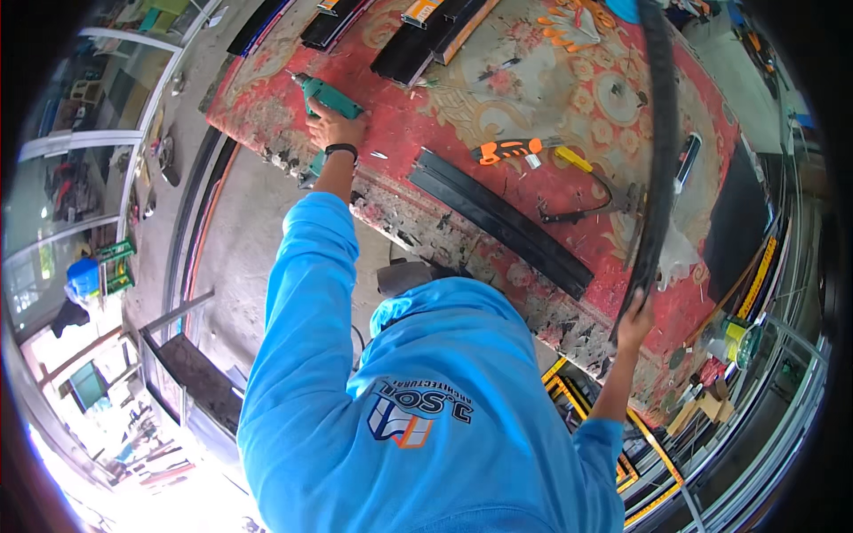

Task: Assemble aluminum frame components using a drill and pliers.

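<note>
drill (330, 103) half hidden, strip (658, 151) cut off

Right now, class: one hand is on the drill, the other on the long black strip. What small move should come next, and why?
Probably lift the green drill: the left hand grips it on the red carpeted bench, while the right hand holds the black strip.

Green power drill (330, 99) in left hand (333, 130); long black profile strip (659, 142) in right hand (634, 322); bright blue hoodie sleeve (302, 293); black wristband (341, 150); red table cover (569, 115) with cream floral medallions; flat black bar (499, 222); orange-black utility knife (506, 150); orange gloves (569, 25)
</note>
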A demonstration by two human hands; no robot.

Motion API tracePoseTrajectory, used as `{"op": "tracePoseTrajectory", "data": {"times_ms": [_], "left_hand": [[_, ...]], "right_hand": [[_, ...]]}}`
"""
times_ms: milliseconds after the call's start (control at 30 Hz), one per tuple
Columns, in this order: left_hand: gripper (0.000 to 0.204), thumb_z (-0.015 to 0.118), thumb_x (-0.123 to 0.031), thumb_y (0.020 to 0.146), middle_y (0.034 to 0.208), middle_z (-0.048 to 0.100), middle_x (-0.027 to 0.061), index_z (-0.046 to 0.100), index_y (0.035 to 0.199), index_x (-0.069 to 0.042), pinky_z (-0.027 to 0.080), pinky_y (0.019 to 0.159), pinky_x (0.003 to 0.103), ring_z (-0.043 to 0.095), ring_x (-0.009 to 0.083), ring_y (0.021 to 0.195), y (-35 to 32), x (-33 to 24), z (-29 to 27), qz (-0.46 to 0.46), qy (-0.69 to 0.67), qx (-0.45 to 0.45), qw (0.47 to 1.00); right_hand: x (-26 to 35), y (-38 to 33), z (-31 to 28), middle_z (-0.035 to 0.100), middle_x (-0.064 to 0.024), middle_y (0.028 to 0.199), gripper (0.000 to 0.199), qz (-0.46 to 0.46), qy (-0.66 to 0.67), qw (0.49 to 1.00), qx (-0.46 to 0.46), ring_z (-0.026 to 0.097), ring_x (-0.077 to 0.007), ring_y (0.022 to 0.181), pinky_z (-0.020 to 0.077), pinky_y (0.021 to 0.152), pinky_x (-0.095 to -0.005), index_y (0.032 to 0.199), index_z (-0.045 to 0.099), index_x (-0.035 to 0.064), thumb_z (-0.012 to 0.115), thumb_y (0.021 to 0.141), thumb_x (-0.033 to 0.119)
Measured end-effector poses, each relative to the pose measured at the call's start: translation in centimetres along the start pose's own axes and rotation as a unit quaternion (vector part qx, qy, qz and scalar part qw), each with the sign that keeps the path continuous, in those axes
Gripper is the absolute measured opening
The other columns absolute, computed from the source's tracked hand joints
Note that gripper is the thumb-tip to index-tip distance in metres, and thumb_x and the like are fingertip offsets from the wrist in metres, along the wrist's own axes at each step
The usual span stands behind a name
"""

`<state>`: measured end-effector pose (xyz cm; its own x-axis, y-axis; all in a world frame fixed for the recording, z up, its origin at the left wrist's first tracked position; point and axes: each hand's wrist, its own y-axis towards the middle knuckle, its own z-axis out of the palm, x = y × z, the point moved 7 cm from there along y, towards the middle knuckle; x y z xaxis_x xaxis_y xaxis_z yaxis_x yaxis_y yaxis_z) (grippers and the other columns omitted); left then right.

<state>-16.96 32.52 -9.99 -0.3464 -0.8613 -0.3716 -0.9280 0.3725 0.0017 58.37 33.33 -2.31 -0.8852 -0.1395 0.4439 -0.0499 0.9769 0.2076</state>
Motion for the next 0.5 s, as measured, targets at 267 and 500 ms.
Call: {"op": "tracePoseTrajectory", "data": {"times_ms": [267, 500], "left_hand": [[0.099, 0.092, -0.046, 0.068, 0.138, 0.053, 0.0246, 0.046, 0.145, -0.003, 0.045, 0.107, 0.049, 0.055, 0.0394, 0.128, 3.2, 0.7, -3.0, 0.022, -0.147, 0.103, 0.984], [0.031, 0.076, -0.034, 0.091, 0.085, 0.075, 0.01, 0.073, 0.103, -0.005, 0.056, 0.075, 0.042, 0.07, 0.0249, 0.072, -10.8, -9.2, -4.0, 0.414, -0.102, 0.359, 0.83]], "right_hand": [[4.2, -12.4, 1.8, 0.064, -0.0115, 0.095, 0.02, -0.144, -0.08, 0.938, 0.306, 0.067, -0.034, 0.084, 0.056, 0.07, -0.0437, 0.104, 0.065, 0.0089, 0.067, 0.096, 0.026], [7.1, -10.5, 6.2, 0.066, -0.0059, 0.096, 0.024, -0.265, -0.058, 0.909, 0.317, 0.064, -0.0262, 0.094, 0.0552, 0.078, -0.0372, 0.106, 0.068, 0.0099, 0.071, 0.092, 0.029]]}}
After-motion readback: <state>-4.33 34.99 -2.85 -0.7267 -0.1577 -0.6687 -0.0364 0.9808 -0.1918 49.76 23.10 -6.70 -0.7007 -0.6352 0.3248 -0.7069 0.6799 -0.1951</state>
